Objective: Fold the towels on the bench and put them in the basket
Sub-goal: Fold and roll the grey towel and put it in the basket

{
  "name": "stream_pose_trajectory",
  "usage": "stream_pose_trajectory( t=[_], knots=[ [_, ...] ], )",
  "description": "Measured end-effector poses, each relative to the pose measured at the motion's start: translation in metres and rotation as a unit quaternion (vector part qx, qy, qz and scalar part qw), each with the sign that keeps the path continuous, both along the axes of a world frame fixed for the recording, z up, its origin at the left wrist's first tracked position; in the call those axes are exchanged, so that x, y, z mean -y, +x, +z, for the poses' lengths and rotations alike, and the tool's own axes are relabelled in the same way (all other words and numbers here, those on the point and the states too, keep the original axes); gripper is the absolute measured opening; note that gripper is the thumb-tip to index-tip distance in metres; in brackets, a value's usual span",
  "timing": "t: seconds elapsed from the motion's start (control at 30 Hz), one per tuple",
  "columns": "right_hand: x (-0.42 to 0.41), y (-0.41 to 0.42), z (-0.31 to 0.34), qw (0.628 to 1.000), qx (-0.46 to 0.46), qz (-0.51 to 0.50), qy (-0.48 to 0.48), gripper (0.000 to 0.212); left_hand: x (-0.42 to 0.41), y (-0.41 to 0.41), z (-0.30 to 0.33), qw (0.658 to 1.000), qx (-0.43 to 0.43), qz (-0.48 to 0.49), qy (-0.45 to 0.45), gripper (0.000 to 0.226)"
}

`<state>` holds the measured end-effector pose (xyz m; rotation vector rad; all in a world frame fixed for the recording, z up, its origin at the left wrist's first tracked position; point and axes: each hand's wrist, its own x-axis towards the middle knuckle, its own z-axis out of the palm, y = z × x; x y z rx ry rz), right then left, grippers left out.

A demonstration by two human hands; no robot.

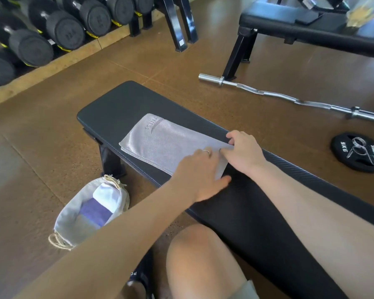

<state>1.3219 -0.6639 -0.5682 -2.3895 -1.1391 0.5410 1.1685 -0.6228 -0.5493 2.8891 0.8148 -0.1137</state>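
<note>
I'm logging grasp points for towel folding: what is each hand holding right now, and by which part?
Both hold the grey microfibre towel on the black padded bench at its near end: the right hand pinches the far corner, while the left hand rests on the near corner.

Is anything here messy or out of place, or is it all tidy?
Mostly tidy. The grey towel lies flat on the bench under both hands, and folded towels sit in the basket. Only the floor looks untidy: a curl bar and a weight plate with a spring clip on it lie loose there.
</note>
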Motion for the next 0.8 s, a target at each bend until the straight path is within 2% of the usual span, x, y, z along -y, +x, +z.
stream_pose_trajectory(
  t=[0.1,0.23,0.3,0.43,0.57,0.6,0.67,0.73,0.8],
  knots=[
    [0.001,0.006,0.003,0.999,-0.017,0.007,-0.030,0.044,0.012,0.003,-0.009,0.994,-0.038,-0.015,0.102,0.059],
    [0.002,0.010,0.007,0.998,-0.059,-0.006,-0.021,0.021,0.021,-0.011,-0.026,0.978,-0.077,-0.054,0.187,0.027],
    [0.001,0.012,0.009,0.998,-0.067,-0.012,-0.012,0.021,0.025,-0.016,-0.028,0.976,-0.088,-0.060,0.191,0.015],
    [0.000,0.015,0.011,0.996,-0.080,-0.023,-0.020,0.029,0.035,-0.019,-0.026,0.974,-0.089,-0.059,0.199,0.009],
    [0.002,0.015,0.016,0.995,-0.094,-0.018,-0.042,0.009,0.045,-0.025,-0.015,0.963,-0.155,-0.067,0.209,0.037],
    [0.002,0.015,0.017,0.993,-0.102,-0.013,-0.050,0.010,0.046,-0.026,-0.010,0.958,-0.156,-0.081,0.225,0.039],
    [0.006,0.014,0.021,0.990,-0.126,-0.013,-0.061,0.011,0.045,-0.028,-0.008,0.952,-0.174,-0.110,0.227,0.033],
    [0.013,0.014,0.024,0.986,-0.156,-0.019,-0.052,0.003,0.041,-0.029,-0.008,0.955,-0.194,-0.118,0.190,0.027],
    [0.022,0.016,0.027,0.976,-0.211,-0.030,-0.036,0.017,0.038,-0.032,-0.006,0.963,-0.177,-0.116,0.167,0.028]
  ],
)
